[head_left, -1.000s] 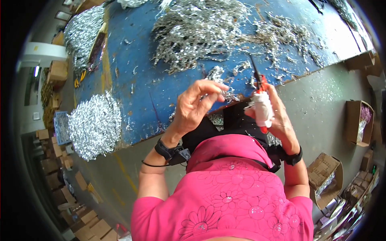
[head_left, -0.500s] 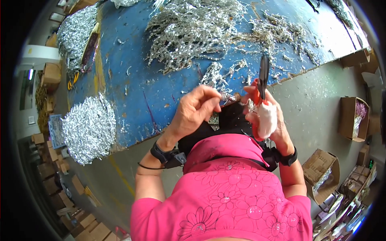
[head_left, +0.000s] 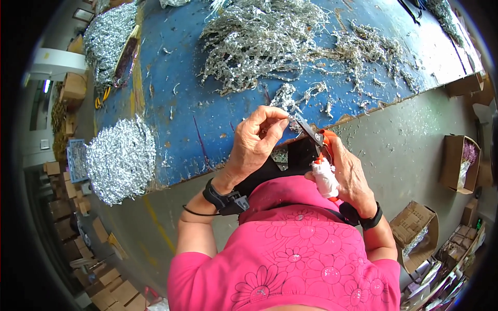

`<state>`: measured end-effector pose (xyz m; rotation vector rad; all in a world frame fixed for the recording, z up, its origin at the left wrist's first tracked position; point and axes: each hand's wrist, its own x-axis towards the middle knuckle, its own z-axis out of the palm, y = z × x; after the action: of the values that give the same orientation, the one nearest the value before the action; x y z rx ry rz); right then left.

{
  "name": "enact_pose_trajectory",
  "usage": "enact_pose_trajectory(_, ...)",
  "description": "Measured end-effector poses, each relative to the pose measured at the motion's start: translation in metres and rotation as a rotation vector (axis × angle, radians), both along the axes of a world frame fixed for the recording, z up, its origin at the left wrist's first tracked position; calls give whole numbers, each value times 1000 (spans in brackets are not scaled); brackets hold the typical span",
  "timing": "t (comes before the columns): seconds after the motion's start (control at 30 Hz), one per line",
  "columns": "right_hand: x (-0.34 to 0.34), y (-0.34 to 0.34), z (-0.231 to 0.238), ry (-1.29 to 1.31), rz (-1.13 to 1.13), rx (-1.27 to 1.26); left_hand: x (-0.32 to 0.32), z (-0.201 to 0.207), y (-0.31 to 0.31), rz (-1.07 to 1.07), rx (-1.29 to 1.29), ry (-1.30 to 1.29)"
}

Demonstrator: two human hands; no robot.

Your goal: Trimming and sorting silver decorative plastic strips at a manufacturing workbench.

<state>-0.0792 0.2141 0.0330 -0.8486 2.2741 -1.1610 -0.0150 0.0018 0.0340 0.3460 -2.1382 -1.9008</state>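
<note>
So the thing in play here is a pair of scissors with red-orange handles and a white wrap on the grip, up just over the near edge of the blue desk. The right hand is wrapped around those handles, with the blades angled up and inward. My guess is the wrap is padding so the handles don't dig in.

The left hand has its thumb and index closed in a pinch right by the blade tips, other fingers curled under. Can't tell if there's a strand in there, it's too small to make out, but that kind of pinch would suit something thin. Both hands are in close to the body, which probably makes it easier to see the tips.

Just past the fingers there's a little silver tinsel clump near the edge, then a big tangled tinsel heap behind it, within easy reach I'd think. A duller tinsel scatter trails off to the right. Over left, a rounded tinsel pile sits at the desk corner, well apart from the tangle, maybe so they don't mix. Down on the floor at right, an open cardboard box has silver stuff inside
</note>
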Motion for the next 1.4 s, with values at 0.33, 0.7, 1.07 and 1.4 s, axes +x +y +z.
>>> enact_pose_trajectory(0.33,3,-8,8,27,2,52,-1,-5,2,-4,-104,61)
enact_pose_trajectory(0.7,2,-4,-7,-67,49,-4,0,-4,0,-3,-189,114)
enact_pose_trajectory(1.07,-11,20,-26,-879,194,-593,-2,8,-3,132,-932,276)
enact_pose_trajectory(1.4,-16,10,-18,-771,242,-473,-14,5,49,-404,-447,195)
